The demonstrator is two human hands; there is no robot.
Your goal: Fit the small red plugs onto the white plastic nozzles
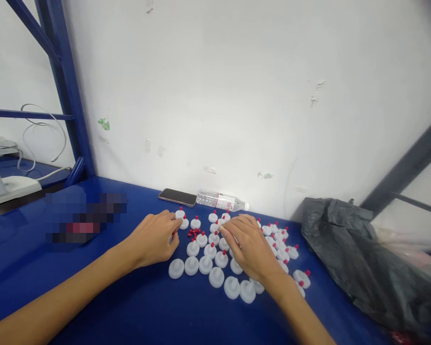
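Many round white plastic caps with a spout stand in the middle of the blue table. Several have a small red tip, like this white cap (221,259); the front ones, like this plain white cap (232,287), have none. My left hand (154,238) is closed at the left of the group, a bit of red showing by its fingers; what it holds is mostly hidden. A small pile of loose red tips (194,234) lies just right of it. My right hand (250,245) reaches over the caps, thumb and fingers pinched together by a red-tipped cap (214,227); its grip is hidden.
Against the wall lie a phone (177,197) and a clear plastic bottle (219,199) on its side. A dark plastic bag (341,244) covers the right side of the blue table (129,306). A blurred-out item (86,225) lies at the left, near a blue metal post (70,86).
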